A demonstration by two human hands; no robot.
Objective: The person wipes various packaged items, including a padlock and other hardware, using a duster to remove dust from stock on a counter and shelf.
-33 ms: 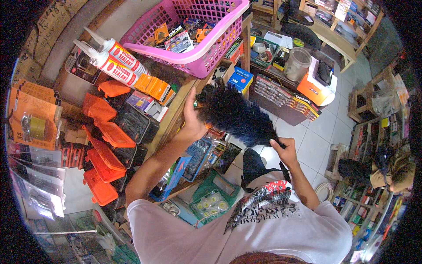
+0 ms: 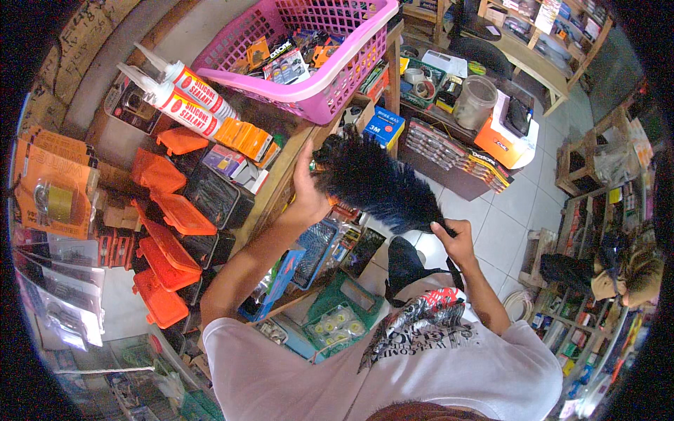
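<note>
A fluffy black duster stretches slantwise between my two hands. My right hand is closed around its lower right end, thumb on top. At its upper left end, my left hand stands upright beside the wooden shelf edge. One finger of that hand points up, while the others curl out of sight behind the dark fluff. Something small and dark shows beside those fingers, too covered to name.
A pink basket of packaged goods sits on the shelf, beside sealant tubes and orange-lidded cases. Beyond the duster stand a blue box and a low counter with a clear jar. Packed shelves line the right.
</note>
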